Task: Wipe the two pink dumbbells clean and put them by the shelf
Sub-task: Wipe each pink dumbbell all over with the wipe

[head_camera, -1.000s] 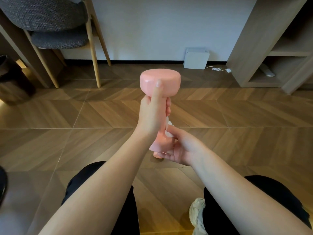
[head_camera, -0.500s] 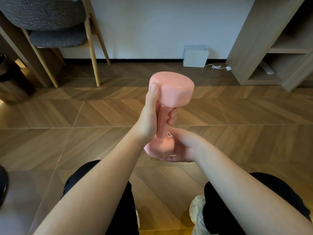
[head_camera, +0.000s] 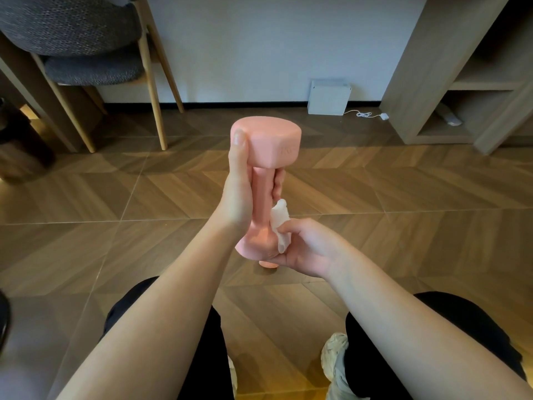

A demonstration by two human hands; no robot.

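A pink dumbbell (head_camera: 272, 142) stands upright in the air in front of me. My left hand (head_camera: 239, 192) grips its handle, thumb up against the top head. My right hand (head_camera: 305, 249) holds a crumpled white wipe (head_camera: 279, 223) and presses it against the lower head of the dumbbell. Just below the hands a small pink patch (head_camera: 268, 264) of a second dumbbell shows on the floor, mostly hidden. The wooden shelf (head_camera: 450, 90) stands at the right against the wall.
A grey cushioned chair (head_camera: 92, 67) with wooden legs stands at the back left. A white box (head_camera: 328, 96) with a cable sits by the wall next to the shelf. My knees and a pale shoe (head_camera: 334, 356) are at the bottom. Wood floor lies between.
The dumbbell has turned in my left hand and straightened upright. The white wipe, tucked out of sight half a second ago, now shows at the lower head under my right hand.
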